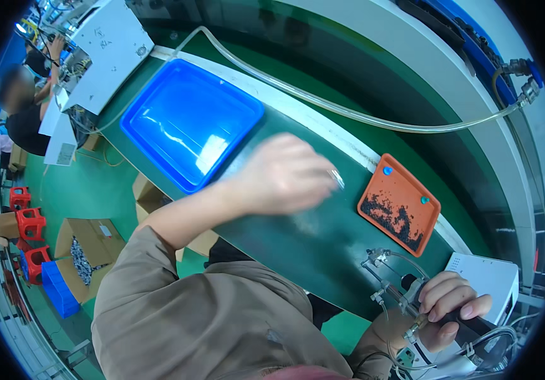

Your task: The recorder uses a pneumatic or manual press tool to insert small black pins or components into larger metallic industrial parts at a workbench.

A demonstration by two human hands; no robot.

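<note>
My left hand [288, 176], smeared by motion, is raised over the green bench between the blue tray and the orange tray. Its fingers are pinched together, with a small shiny metal piece [336, 179] at their tips. At the lower right, my right hand [450, 303] wraps round the dark body of a power screwdriver [475, 328] with metal fittings and thin hoses. Its metal front end [383, 269] points left over the bench. The orange tray [405, 183] holds many tiny black pieces, apparently screws, and two small blue-green bits. The blue tray [190, 120] has a bare, glossy bottom.
A clear hose [348, 107] arches behind the bench [272, 234]. A white box [494, 278] stands beside my right hand. To the left are a white machine [111, 50], a co-worker [25, 120], red stools [30, 225] and an open carton [98, 237] of small parts on the floor.
</note>
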